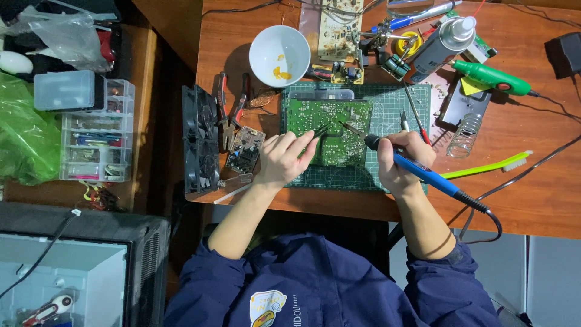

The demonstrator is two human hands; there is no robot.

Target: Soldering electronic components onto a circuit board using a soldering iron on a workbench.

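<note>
left hand [283, 158]: pinches tweezers [316, 137], steadying part on green circuit board [330, 121]
right hand [404, 158]: fist clamped round blue soldering iron [417, 169], tip angled at board

Left hand [283, 158] curled in pinch grip, forearm angled up from elbow; right hand [404, 158] fisted, knuckles up, both forearms bare, sleeves pushed back

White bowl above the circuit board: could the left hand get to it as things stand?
Probably yes, once freed. The left hand holds tweezers on the green circuit board; the white bowl sits just beyond, with nothing tall between.
</note>
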